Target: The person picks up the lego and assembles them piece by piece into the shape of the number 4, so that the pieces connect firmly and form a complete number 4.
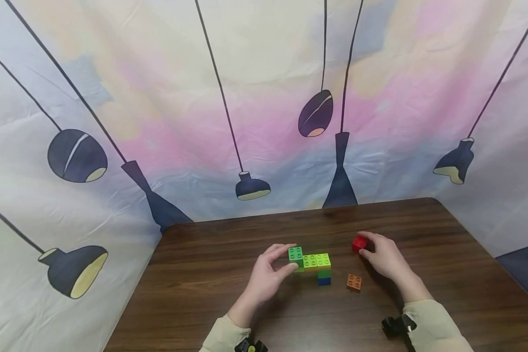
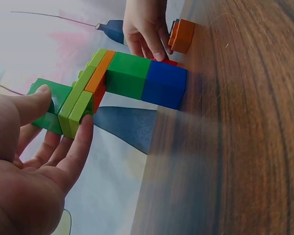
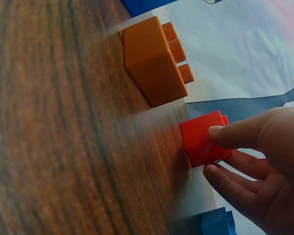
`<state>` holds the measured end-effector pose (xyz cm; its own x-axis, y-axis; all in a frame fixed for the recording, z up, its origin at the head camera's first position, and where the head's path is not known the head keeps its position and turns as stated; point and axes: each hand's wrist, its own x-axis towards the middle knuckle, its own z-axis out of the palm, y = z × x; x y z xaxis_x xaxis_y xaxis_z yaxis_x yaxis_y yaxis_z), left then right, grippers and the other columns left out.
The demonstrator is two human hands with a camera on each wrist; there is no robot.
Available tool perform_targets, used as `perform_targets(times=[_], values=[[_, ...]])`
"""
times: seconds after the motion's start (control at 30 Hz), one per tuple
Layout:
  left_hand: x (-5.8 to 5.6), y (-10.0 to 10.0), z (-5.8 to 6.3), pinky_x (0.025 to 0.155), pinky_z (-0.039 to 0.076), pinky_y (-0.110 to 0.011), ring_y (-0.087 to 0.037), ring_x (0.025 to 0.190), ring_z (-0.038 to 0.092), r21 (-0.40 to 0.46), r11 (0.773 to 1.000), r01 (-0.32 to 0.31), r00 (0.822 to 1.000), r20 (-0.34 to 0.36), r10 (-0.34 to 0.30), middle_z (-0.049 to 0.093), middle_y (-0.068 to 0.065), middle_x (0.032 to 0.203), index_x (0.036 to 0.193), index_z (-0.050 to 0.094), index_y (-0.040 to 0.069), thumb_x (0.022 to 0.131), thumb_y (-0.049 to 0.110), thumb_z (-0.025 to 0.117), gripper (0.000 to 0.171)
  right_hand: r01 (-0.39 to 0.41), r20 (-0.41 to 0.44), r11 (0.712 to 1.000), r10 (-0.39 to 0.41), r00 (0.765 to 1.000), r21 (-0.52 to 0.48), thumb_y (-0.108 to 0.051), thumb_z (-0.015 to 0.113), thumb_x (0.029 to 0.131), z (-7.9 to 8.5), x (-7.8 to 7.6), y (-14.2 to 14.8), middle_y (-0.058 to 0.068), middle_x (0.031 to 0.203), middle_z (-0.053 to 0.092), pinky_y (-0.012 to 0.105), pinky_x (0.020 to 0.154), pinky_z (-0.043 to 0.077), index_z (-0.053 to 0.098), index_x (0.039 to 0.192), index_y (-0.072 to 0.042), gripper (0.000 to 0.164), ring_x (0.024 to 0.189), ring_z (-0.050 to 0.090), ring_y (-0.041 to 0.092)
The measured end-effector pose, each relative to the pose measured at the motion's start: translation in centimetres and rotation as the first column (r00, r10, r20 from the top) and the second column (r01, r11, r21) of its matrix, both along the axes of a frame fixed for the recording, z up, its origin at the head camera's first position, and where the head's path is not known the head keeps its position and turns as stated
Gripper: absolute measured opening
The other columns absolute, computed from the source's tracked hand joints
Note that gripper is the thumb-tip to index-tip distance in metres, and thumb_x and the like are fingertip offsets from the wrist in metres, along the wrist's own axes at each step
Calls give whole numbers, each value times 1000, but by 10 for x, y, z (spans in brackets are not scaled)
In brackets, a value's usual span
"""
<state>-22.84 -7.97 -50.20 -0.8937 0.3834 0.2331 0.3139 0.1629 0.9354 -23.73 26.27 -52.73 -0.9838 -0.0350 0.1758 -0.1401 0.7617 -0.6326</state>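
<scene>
My left hand grips the green brick at the left end of a built piece, thumb in front and fingers behind. Under that brick runs a lime green layer, which juts out sideways over an orange layer. These rest on a second green brick and, at the bottom, a blue brick standing on the table. Over to the right, my right hand pinches a red brick between thumb and fingers, low at the tabletop.
An orange-brown brick lies studs up between the built piece and my right hand. Another blue brick shows beyond the red one in the right wrist view. The dark wooden table ends at a patterned cloth backdrop.
</scene>
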Motion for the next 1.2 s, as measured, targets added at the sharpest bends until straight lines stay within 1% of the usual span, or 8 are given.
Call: perform_targets(times=[0.17,0.33,0.5,0.6,0.7,0.87,1.03,1.2], values=[[-1,0,1,90,61,-29,-24,120,65,-2,1000,-5,1000,1,5,65,-5,131,138,72,13,97,8,80,41,0,23,1000,0,1000,-7,-4,75,97,0,-1,-1,34,134,64,69,102,48,59,144,7,50,126,60,53],[0,0,1,89,60,-27,-27,120,64,-2,1000,-11,1000,2,11,65,-7,131,136,72,13,98,8,80,40,2,49,1000,-1,999,-15,-5,76,97,-1,-1,-1,32,129,67,67,98,51,58,141,7,49,120,64,50],[1,2,2,89,61,-28,-24,120,65,-2,1000,-14,1000,16,14,66,-3,130,136,73,16,97,9,81,40,-9,72,999,12,997,-33,-5,77,96,-2,1,0,28,123,70,65,97,52,61,135,5,43,115,67,45],[1,3,1,89,61,-29,-23,119,65,-10,1000,-15,1000,20,16,66,-2,129,136,73,18,97,10,81,40,-17,84,999,19,996,-33,-5,78,95,-2,3,2,27,122,71,65,96,53,62,133,5,43,114,67,45],[1,4,1,89,61,-29,-23,119,65,-14,1000,-17,1000,24,18,66,-2,128,135,73,18,97,9,81,40,-26,77,999,28,997,-32,-4,79,94,-3,4,3,26,121,71,65,95,53,63,132,5,42,113,67,44],[1,3,0,88,61,-29,-26,118,66,-4,1000,-18,999,29,18,66,-4,128,137,72,16,96,8,81,43,-45,73,999,47,996,-24,1,78,92,-4,4,3,27,125,70,67,98,51,65,131,0,41,118,65,47],[3,1,0,89,61,-30,-26,116,67,16,999,-30,997,68,29,67,-6,127,142,65,14,98,10,80,47,-45,86,999,47,995,-29,2,78,92,-3,4,2,28,127,69,68,99,50,65,132,0,42,121,64,48],[3,2,0,88,61,-30,-25,113,70,39,998,-41,994,99,37,68,-9,125,134,62,7,97,9,80,41,-33,98,999,35,995,-20,1,78,92,-2,3,2,27,123,70,66,96,52,64,130,3,40,117,66,47]])
